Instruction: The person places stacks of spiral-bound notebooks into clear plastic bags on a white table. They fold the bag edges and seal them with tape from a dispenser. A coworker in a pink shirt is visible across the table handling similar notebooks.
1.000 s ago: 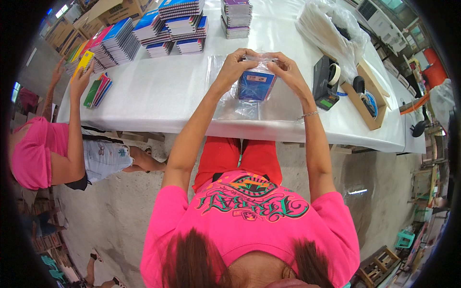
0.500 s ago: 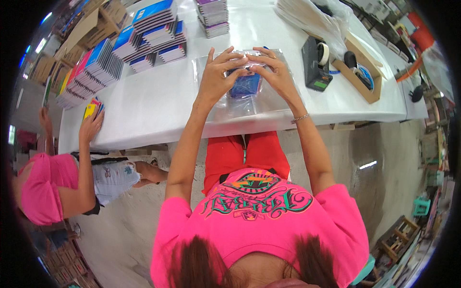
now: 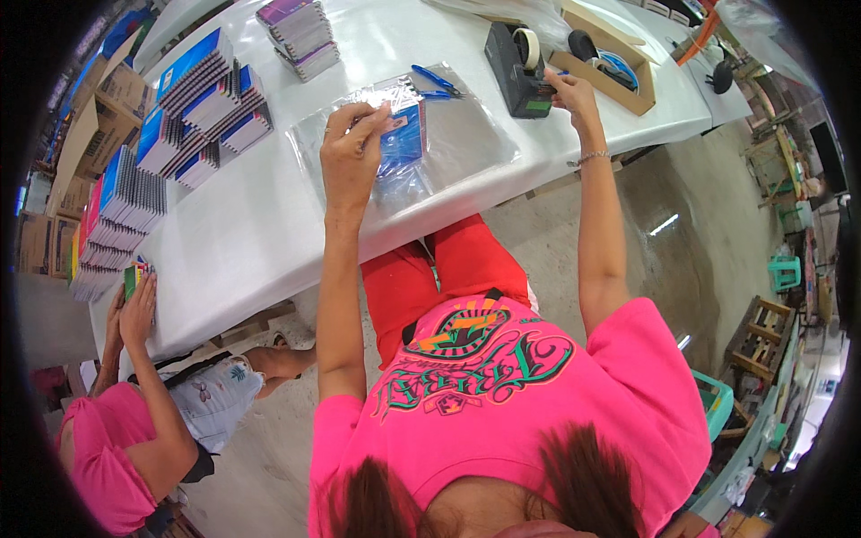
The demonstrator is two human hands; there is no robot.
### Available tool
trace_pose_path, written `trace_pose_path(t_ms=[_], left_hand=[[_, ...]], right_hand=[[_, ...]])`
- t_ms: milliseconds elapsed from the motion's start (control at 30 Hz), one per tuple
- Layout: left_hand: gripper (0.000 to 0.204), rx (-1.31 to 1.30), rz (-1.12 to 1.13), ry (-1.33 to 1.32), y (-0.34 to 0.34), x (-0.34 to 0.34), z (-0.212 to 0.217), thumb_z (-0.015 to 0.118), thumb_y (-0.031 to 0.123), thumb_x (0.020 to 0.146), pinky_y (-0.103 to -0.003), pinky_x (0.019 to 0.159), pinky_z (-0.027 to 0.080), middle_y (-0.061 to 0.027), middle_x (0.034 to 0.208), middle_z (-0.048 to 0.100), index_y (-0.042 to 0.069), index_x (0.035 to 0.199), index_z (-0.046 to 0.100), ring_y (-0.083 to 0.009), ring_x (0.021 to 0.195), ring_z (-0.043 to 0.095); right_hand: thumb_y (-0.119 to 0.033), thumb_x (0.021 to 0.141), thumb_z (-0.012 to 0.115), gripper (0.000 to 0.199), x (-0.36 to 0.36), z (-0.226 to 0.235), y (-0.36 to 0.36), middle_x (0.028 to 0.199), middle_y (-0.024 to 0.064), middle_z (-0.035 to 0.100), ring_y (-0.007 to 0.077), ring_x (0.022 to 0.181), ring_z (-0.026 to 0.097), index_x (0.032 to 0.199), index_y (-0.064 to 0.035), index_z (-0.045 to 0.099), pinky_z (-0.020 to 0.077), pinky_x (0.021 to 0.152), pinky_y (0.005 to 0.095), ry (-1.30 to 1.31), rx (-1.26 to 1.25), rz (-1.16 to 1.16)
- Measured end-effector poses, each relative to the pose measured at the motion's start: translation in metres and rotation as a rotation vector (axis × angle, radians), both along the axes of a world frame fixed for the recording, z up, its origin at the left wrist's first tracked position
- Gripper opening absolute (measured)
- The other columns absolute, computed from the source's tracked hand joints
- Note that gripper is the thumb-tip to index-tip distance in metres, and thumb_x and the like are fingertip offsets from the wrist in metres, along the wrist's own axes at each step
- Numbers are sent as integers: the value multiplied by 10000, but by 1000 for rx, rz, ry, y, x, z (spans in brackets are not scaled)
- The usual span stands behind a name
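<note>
A blue notebook [image 3: 404, 139] in clear plastic wrap [image 3: 395, 172] lies on a stack of large clear plastic sheets [image 3: 480, 148] at the table's front edge. My left hand [image 3: 352, 148] is closed in a pinch on the wrap, at the notebook's left upper side. Beside the black tape dispenser [image 3: 516, 76], my right hand [image 3: 574, 94] has its fingertips pinched at the dispenser's right end. What they hold is too small to tell. A roll of tape [image 3: 527, 47] sits in the dispenser. A slim blue tool [image 3: 437, 82], perhaps snips, rests on the sheets.
Spiral notebooks stand in stacks [image 3: 211, 103] at the left, with purple ones [image 3: 300, 40] farther back. An open cardboard box [image 3: 619, 76] holding dark items is right of the dispenser. At far left, a co-worker's hands [image 3: 134, 305] hold small colourful items near cardboard cartons [image 3: 112, 112].
My right hand has left the notebook and moved right to the tape dispenser. My left hand stays at the wrapped notebook, its fingers now pinched. The view has turned, shifting the table leftward.
</note>
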State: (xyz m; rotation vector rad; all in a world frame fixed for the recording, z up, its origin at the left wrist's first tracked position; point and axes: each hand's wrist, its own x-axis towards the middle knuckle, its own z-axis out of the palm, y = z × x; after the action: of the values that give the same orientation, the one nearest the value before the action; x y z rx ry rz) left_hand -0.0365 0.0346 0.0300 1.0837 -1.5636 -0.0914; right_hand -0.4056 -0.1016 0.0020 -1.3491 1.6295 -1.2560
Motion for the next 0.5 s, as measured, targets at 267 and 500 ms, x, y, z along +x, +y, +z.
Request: trace_pose_path(t_ms=[267, 500], left_hand=[[84, -6, 18, 64, 3, -2, 5, 714, 13, 762, -349, 745, 497, -79, 882, 643, 50, 822, 668, -229, 875, 628], [88, -25, 27, 22, 2, -2, 1, 700, 10, 773, -361, 752, 494, -83, 909, 624, 57, 819, 642, -250, 884, 620]], right_hand=[[-277, 873, 695, 273, 19, 23, 20, 671, 14, 570, 105, 529, 542, 767, -36, 621, 477, 511, 246, -253, -87, -78], [-201, 930, 612, 223, 14, -20, 57, 697, 57, 603, 165, 563, 629, 836, -1, 578, 540, 525, 270, -211, 1, -31]])
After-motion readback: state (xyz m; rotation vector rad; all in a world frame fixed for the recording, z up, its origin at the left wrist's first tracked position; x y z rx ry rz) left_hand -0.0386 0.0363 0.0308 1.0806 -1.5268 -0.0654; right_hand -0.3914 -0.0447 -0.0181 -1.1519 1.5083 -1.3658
